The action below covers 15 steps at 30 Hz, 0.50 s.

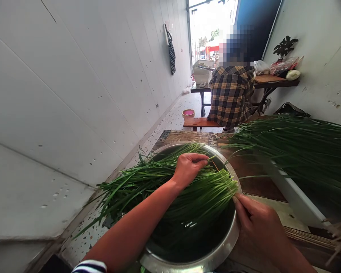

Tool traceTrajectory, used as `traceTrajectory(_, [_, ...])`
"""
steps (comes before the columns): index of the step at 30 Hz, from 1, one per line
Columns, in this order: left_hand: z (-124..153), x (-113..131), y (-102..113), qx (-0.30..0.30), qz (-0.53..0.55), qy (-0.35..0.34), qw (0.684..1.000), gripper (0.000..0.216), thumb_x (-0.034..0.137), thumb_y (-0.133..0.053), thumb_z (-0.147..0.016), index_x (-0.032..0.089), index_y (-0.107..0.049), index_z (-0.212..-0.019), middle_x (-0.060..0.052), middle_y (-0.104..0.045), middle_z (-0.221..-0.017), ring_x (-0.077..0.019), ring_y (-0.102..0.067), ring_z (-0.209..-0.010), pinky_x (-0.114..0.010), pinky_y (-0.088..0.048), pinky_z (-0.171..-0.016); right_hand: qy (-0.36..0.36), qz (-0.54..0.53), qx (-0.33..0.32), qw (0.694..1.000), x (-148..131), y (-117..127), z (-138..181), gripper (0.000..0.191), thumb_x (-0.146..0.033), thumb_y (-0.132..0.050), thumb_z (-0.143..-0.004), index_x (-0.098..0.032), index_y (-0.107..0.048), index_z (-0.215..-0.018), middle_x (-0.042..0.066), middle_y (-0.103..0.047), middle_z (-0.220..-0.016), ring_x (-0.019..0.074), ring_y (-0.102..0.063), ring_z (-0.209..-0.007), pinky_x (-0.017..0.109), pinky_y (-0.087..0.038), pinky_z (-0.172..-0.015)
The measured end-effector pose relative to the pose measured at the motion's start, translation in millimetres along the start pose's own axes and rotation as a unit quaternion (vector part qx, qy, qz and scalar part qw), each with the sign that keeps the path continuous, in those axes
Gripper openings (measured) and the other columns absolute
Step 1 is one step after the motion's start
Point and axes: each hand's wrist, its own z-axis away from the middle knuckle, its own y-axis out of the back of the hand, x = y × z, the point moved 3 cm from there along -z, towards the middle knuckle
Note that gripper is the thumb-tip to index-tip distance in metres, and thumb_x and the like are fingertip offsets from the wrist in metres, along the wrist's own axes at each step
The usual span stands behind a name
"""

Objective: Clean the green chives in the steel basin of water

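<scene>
A large steel basin with dark water sits in front of me. Across it lies a thick bunch of long green chives, leaf tips hanging out over the left rim, cut ends pointing right. My left hand rests on top of the bunch, fingers curled and pinching a few stalks. My right hand is at the basin's right rim, thumb and fingers pressed against the cut ends of the bunch.
A second big heap of chives lies on a white tray at the right. Ahead, a person in a plaid shirt sits on a wooden bench at a dark table. A pink bowl stands on the floor. A white wall runs along the left.
</scene>
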Motion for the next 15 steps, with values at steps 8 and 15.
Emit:
traceTrajectory(8, [0.5, 2.4, -1.3, -0.01, 0.008, 0.015, 1.0, 0.022, 0.027, -0.066, -0.073, 0.012, -0.075, -0.086, -0.006, -0.072, -0.074, -0.0134, -0.061, -0.066, -0.024, -0.047, -0.062, -0.006, -0.005, 0.0, 1.0, -2.0, 0.8, -1.2, 0.034, -0.027, -0.04, -0.095, -0.021, -0.056, -0.064, 0.0, -0.062, -0.056, 0.0132, -0.059, -0.047, 0.023, -0.041, -0.049])
traceTrajectory(15, [1.3, 6.3, -1.0, -0.028, -0.005, 0.026, 0.999, 0.02, 0.022, -0.062, -0.076, 0.012, -0.074, -0.088, -0.005, -0.071, -0.072, -0.0128, -0.061, -0.067, -0.023, -0.047, -0.065, -0.003, -0.011, 0.004, 1.0, -1.6, 1.0, -1.0, 0.035, -0.026, -0.04, -0.094, -0.021, -0.057, -0.065, 0.0, -0.063, -0.056, 0.0135, -0.06, -0.048, 0.022, -0.042, -0.049])
